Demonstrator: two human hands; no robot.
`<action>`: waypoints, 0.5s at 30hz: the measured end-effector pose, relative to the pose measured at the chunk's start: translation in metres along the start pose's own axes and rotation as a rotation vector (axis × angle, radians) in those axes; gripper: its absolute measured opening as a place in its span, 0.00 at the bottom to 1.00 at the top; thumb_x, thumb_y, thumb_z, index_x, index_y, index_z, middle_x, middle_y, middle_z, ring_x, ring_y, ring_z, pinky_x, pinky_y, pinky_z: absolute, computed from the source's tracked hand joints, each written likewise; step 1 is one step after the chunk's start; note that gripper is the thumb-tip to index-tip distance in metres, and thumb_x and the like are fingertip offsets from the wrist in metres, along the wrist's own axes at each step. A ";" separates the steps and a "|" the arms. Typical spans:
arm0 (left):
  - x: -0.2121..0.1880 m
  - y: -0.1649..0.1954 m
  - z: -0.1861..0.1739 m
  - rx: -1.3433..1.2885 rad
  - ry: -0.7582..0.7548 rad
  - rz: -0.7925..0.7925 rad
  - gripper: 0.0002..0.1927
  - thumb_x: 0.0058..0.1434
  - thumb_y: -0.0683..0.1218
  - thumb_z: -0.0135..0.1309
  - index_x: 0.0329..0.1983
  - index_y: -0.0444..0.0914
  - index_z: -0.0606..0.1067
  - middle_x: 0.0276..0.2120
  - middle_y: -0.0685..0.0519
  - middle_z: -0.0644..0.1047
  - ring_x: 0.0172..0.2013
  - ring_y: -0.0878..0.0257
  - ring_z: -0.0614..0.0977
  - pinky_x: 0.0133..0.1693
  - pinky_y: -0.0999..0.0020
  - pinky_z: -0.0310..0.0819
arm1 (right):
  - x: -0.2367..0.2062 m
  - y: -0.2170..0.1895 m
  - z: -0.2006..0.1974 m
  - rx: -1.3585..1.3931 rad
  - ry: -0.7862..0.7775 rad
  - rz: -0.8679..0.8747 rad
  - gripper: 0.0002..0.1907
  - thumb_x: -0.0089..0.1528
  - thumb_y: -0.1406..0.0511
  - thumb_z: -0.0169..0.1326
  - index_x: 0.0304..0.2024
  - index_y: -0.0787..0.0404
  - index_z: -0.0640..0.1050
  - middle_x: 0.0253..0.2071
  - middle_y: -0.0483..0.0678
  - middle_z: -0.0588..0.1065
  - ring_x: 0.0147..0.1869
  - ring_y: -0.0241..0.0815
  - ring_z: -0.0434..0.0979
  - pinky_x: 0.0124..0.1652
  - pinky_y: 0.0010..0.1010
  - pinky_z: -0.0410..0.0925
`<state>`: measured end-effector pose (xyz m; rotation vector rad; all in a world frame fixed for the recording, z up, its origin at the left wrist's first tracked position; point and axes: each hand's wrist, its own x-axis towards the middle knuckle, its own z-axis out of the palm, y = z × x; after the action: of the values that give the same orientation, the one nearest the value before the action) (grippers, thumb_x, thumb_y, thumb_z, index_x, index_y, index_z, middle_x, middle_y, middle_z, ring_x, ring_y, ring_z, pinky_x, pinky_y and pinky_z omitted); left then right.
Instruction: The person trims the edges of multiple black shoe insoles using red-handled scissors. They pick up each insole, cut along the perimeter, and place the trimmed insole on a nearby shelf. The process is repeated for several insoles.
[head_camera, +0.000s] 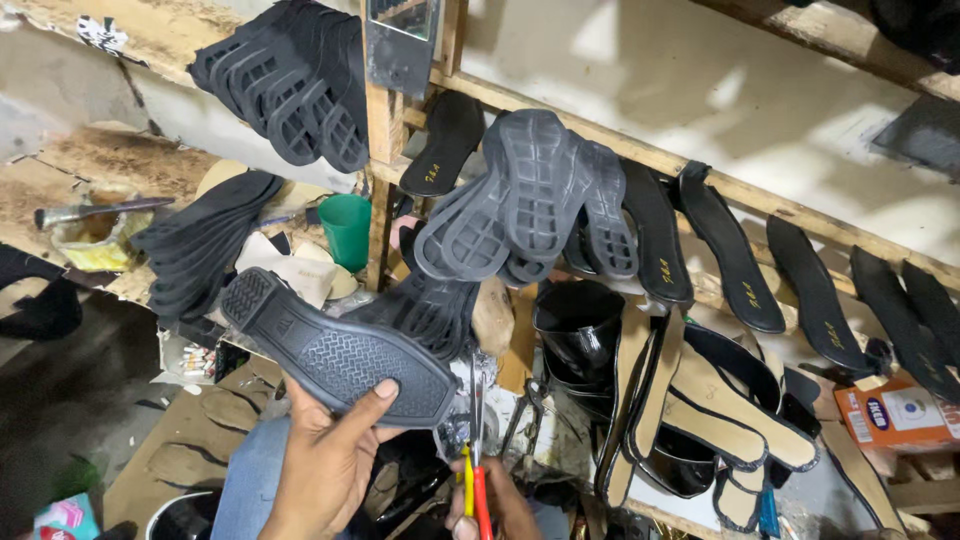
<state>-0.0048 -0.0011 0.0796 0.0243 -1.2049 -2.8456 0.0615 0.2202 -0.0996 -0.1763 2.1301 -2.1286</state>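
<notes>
Head view | left hand (325, 455) grips black shoe sole (335, 350), tread up, low centre | right hand (495, 505) closed around red-and-yellow-handled scissors (476, 440), blades at sole's toe edge | more soles on wooden rack (640, 155) behind

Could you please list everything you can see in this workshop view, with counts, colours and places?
Held sole: one, black, treaded, bottom centre.
Scissors: one, yellow and red handles, below the sole.
Sole stacks: several, black, on wooden rack, top left and centre.
Insoles: about seven, black, leaning along the rail, right.
Cup: one, green, behind the post.
Sandal uppers: several, black and tan, lower right.
Box: one, orange, right edge.
Glue tin with brush: one, yellowish, left.
Left hand: grips the sole.
Right hand: holds the scissors.
</notes>
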 end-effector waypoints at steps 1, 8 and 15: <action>-0.002 0.001 0.001 0.004 0.011 -0.018 0.43 0.56 0.30 0.49 0.70 0.51 0.50 0.52 0.44 0.75 0.45 0.52 0.82 0.42 0.45 0.84 | 0.000 0.012 -0.006 0.046 -0.095 0.008 0.34 0.57 0.59 0.63 0.62 0.61 0.68 0.33 0.49 0.76 0.39 0.40 0.79 0.41 0.31 0.70; 0.001 0.004 0.004 0.010 0.010 0.009 0.43 0.54 0.28 0.49 0.70 0.47 0.51 0.52 0.43 0.75 0.46 0.50 0.83 0.40 0.45 0.85 | 0.030 0.090 -0.025 0.319 -0.094 0.475 0.28 0.61 0.53 0.57 0.58 0.63 0.75 0.33 0.54 0.76 0.38 0.47 0.79 0.41 0.32 0.71; -0.002 0.007 0.012 0.044 -0.008 0.027 0.48 0.51 0.27 0.50 0.73 0.47 0.50 0.53 0.44 0.73 0.49 0.53 0.81 0.43 0.48 0.84 | 0.022 0.084 -0.019 0.433 -0.157 0.479 0.30 0.62 0.51 0.52 0.58 0.63 0.74 0.37 0.56 0.78 0.40 0.46 0.81 0.42 0.32 0.72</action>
<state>-0.0026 0.0027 0.0931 -0.0015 -1.2590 -2.7992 0.0371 0.2354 -0.1836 0.1851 1.4011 -2.1233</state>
